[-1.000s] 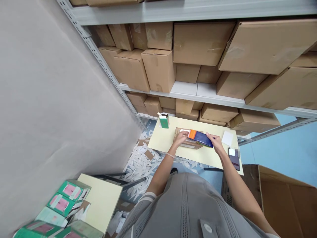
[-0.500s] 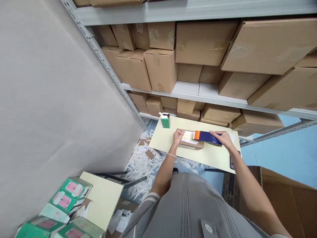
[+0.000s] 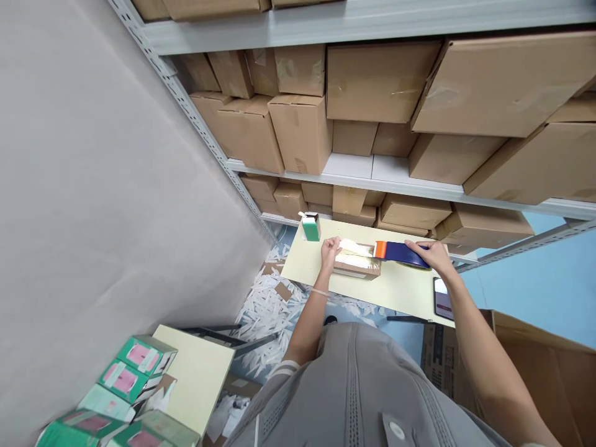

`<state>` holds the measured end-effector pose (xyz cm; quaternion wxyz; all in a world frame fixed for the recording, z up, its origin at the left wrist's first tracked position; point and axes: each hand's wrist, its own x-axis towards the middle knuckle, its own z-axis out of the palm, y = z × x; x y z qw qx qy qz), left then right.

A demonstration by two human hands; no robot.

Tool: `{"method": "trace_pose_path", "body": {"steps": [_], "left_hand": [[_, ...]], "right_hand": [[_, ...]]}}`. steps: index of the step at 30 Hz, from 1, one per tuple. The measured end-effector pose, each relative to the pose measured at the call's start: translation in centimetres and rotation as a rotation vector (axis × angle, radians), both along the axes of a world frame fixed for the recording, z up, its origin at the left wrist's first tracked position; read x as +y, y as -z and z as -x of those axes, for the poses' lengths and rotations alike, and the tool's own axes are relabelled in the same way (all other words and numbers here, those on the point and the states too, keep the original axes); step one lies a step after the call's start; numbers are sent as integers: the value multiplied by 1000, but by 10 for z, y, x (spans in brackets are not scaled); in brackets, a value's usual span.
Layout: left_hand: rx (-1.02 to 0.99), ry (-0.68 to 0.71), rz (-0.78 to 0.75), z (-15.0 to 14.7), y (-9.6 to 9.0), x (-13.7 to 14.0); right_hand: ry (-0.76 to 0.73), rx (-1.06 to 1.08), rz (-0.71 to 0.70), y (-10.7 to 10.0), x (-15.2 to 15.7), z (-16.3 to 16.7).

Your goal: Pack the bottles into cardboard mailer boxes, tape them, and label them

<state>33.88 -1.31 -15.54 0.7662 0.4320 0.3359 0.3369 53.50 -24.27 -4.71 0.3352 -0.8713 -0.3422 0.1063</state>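
A small cardboard box (image 3: 356,271) with a white label on top lies on the pale yellow table. My right hand (image 3: 431,256) grips the rear of a blue tape dispenser (image 3: 403,253) with an orange head, held just right of the box. A shiny strip of packing tape (image 3: 358,248) runs from the orange head leftward above the box. At its left end, my left hand (image 3: 331,249) is closed with its fingers pinched on the strip. Glare hides how much of the tape touches the box.
A green carton (image 3: 311,228) stands open at the table's (image 3: 316,279) back left. A phone (image 3: 443,299) lies at its right edge. Shelves of brown boxes (image 3: 298,133) rise behind. Several green cartons (image 3: 133,366) sit lower left; a large open box (image 3: 540,372) stands right.
My right hand and the tape dispenser have moved to the right, away from the box's middle. My left hand has shifted slightly left and up, with more strip showing between them.
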Motion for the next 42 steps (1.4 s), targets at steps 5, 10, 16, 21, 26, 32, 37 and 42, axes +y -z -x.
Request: {"method": "trace_pose_path", "body": {"steps": [5, 10, 16, 21, 26, 32, 37, 42], "left_hand": [[-35, -68, 87, 7, -2, 3], [-71, -114, 137, 16, 3, 5], [-224, -156, 180, 21, 9, 4], [-270, -207, 212, 24, 11, 6], [-178, -208, 166, 25, 14, 8], [188, -230, -121, 34, 19, 35], [356, -271, -85, 48, 31, 47], [423, -181, -14, 44, 44, 30]], "right_hand": [[-36, 0, 83, 5, 32, 23], [-37, -69, 172, 7, 50, 28], [-69, -135, 301, -3, 69, 37], [-80, -219, 358, -3, 83, 55], [-95, -364, 464, 4, 93, 67], [-130, -474, 548, 11, 102, 65], [-141, -456, 583, 12, 108, 63], [-147, -429, 590, 9, 106, 65]]}}
